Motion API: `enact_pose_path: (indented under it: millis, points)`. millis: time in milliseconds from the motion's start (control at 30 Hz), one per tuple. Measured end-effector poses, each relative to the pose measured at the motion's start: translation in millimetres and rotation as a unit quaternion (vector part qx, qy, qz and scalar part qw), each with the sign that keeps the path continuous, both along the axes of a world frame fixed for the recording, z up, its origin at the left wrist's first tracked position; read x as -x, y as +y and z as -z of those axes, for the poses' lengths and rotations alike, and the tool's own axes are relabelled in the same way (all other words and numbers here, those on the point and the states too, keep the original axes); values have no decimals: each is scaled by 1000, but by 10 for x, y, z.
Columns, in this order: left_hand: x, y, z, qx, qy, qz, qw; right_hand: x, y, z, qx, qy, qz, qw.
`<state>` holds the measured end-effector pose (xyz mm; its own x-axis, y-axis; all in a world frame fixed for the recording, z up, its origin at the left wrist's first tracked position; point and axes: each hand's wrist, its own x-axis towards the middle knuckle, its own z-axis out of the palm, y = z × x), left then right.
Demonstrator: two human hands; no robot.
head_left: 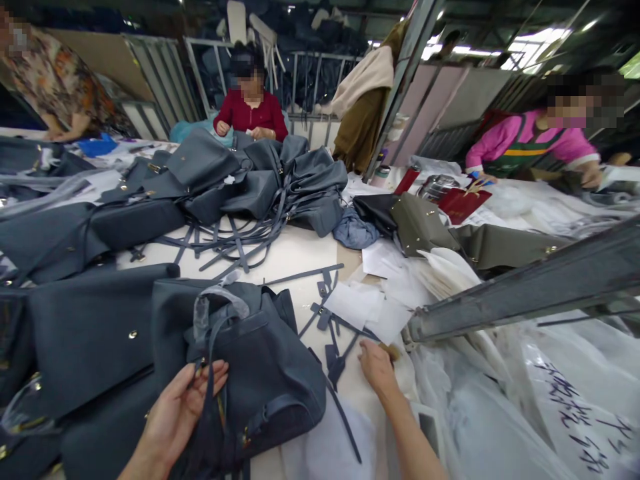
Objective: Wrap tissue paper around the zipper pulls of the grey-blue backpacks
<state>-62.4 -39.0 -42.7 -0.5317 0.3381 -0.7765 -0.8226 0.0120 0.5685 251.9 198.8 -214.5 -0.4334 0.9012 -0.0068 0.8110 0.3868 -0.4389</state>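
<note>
A dark blue-grey leather bag (260,373) lies in front of me on the white table (300,257), its handle wrapped in clear plastic. My left hand (183,407) grips the bag's near edge by a strap, fingers curled round it. My right hand (376,365) reaches to the right of the bag, fingers closed on a small tan object (391,351) that I cannot make out. Loose dark straps (333,333) lie between the bag and my right hand.
Several more dark bags (90,333) are stacked at my left and heaped at the table's middle (280,180). White papers (380,300), olive bags (425,227) and plastic sheets (525,400) lie to the right under a slanted metal bar (525,287). Three other people work at the far edges.
</note>
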Motion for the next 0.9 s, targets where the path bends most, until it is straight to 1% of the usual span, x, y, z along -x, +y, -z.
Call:
enact_pose_path:
  millis: [100,167,233,367,467,533,633,767,900]
  points:
    - [-92,-14,-52,-16,36,12,999,-158,-14,-45,13,-51,2,999]
    - [-138,-20,-59,-20,48,17,998,-179,-31,-86,15,-77,0,997]
    - [-163,-23,-48,-20,50,19,998,-122,-47,-120,11,-98,-1,995]
    - [-168,-21,-4,-15,52,22,998,137,-47,-140,-11,-122,0,992]
    - [-165,-32,29,-15,60,21,998,320,-22,-119,-27,-144,20,989]
    - [-166,-46,49,-17,66,19,997,388,-14,-106,-35,-164,41,985]
    - [-171,-58,71,-23,68,17,997,405,-40,-115,-45,-185,57,980]
    - [-181,-48,80,-26,65,7,998,357,-116,-173,-52,-195,44,978]
    - [-190,-54,88,-26,63,3,998,337,-137,-242,-55,-196,50,978]
